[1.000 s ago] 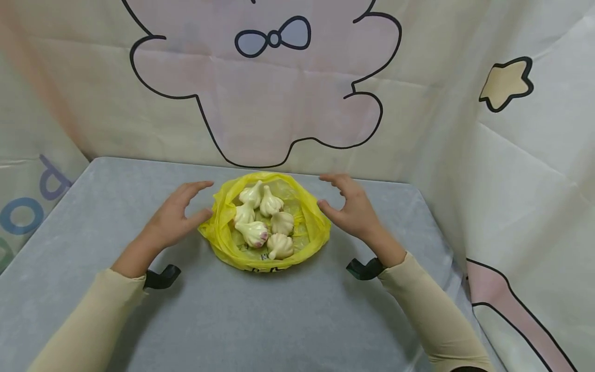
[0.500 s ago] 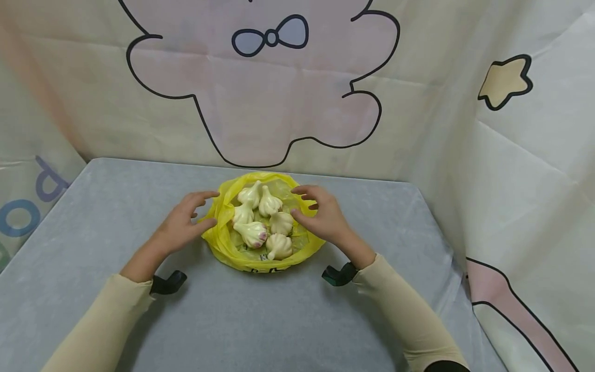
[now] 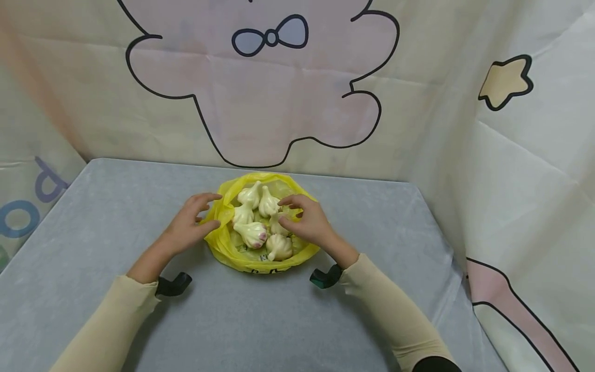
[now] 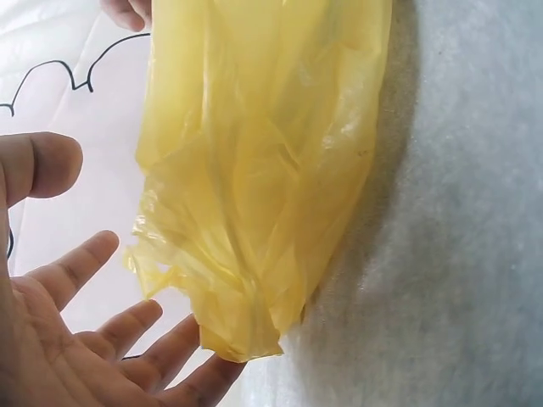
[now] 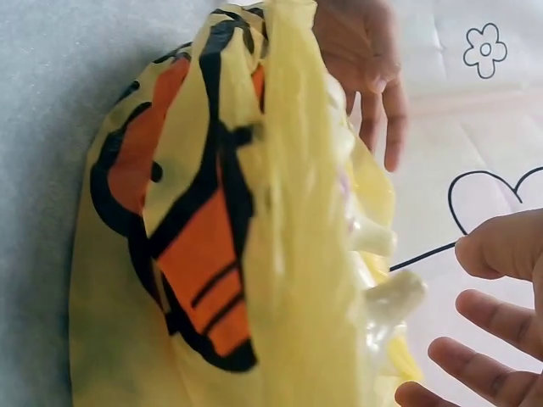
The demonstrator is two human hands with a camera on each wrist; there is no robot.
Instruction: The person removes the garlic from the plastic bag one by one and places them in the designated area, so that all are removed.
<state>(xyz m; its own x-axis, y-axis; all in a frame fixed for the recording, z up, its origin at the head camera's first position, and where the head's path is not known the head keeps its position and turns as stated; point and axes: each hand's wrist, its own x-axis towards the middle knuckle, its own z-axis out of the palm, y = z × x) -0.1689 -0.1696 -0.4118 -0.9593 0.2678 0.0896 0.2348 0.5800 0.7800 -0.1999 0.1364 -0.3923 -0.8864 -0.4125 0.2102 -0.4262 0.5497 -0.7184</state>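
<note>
A yellow plastic bag [image 3: 253,265] stands on the table with its mouth rolled open, holding several white garlic bulbs [image 3: 251,235]. One bulb has a purple-tinged end. My left hand [image 3: 184,227] is at the bag's left rim with fingers spread and loosely bent; in the left wrist view its lower fingertips [image 4: 222,373] are right at the crumpled edge. Over the bag's right side hovers my right hand [image 3: 310,222], thumb and fingers apart, partly covering a right-hand bulb. Garlic stems [image 5: 397,295] poke above the rim beside it in the right wrist view.
A grey cloth covers the table [image 3: 260,325]. Behind it hangs a cream curtain [image 3: 418,124] with cartoon drawings, which also runs along both sides. Each wrist wears a dark camera mount [image 3: 174,284].
My right hand has moved left, from outside the bag's right rim to over the bulbs. My left hand has shifted slightly right against the rim. The bulbs stay in place.
</note>
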